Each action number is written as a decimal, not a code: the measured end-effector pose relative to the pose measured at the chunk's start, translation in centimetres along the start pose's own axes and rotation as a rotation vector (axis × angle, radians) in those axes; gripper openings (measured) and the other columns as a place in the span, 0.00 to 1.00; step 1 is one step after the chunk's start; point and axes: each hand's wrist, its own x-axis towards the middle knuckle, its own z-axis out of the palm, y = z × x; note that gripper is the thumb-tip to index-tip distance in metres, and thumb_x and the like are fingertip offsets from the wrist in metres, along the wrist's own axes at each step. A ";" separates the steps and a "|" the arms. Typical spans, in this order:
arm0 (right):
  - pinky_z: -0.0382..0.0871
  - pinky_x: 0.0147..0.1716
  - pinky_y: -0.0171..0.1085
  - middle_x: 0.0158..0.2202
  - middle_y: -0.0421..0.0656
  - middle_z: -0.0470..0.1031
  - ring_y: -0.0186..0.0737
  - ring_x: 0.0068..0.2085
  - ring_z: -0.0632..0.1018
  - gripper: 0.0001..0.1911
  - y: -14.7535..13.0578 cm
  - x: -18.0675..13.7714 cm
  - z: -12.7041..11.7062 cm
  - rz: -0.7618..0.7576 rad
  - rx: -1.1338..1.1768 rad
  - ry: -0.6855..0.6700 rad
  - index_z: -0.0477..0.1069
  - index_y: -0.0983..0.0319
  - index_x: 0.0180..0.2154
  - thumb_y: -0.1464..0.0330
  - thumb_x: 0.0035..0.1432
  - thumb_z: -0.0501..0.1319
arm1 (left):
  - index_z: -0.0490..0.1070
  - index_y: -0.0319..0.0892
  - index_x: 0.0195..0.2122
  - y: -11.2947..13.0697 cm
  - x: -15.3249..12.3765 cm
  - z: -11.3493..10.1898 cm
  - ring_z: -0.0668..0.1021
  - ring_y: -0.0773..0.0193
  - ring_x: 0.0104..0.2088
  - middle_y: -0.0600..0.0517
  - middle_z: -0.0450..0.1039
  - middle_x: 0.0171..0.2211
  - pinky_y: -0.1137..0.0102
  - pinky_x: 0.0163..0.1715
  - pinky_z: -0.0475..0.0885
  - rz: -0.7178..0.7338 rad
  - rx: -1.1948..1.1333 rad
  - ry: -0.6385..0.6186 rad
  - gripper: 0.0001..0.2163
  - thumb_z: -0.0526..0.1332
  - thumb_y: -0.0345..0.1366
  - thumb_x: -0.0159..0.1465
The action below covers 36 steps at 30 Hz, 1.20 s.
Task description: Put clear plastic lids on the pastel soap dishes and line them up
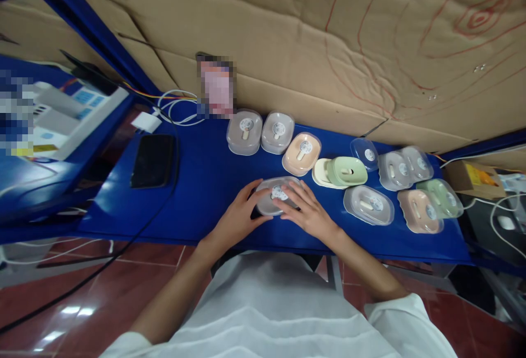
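Observation:
A small grey plastic box with a clear lid and a round sticker point(278, 192) sits near the front of the blue table. My left hand point(242, 212) grips its left end, thumb at the near edge and fingers over the far side. From the right, my right hand point(306, 210) holds the same box with fingers spread across its lid, partly hiding the sticker. Just behind it lies a peach lidded box point(302, 153). To the right are a light green box point(348, 171) on a cream piece point(322, 174) and another grey lidded box point(369, 205).
Two grey lidded boxes point(244, 133) stand at the back. More lidded boxes point(423, 210) cluster at the table's right end. A black flat device point(152, 160), white charger point(147, 122) and cables lie left. Cardboard point(267, 34) walls the back; a blurred-out upright item point(217, 86) leans there.

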 end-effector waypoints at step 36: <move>0.73 0.58 0.55 0.60 0.58 0.77 0.59 0.57 0.79 0.26 1.5 -4.2 -1.7 0.733 -0.194 0.029 0.69 0.64 0.67 0.58 0.78 0.53 | 0.62 0.38 0.64 -1.7 7.7 -6.2 0.69 0.36 0.66 0.35 0.64 0.62 0.39 0.66 0.67 -0.180 0.313 0.571 0.38 0.75 0.54 0.62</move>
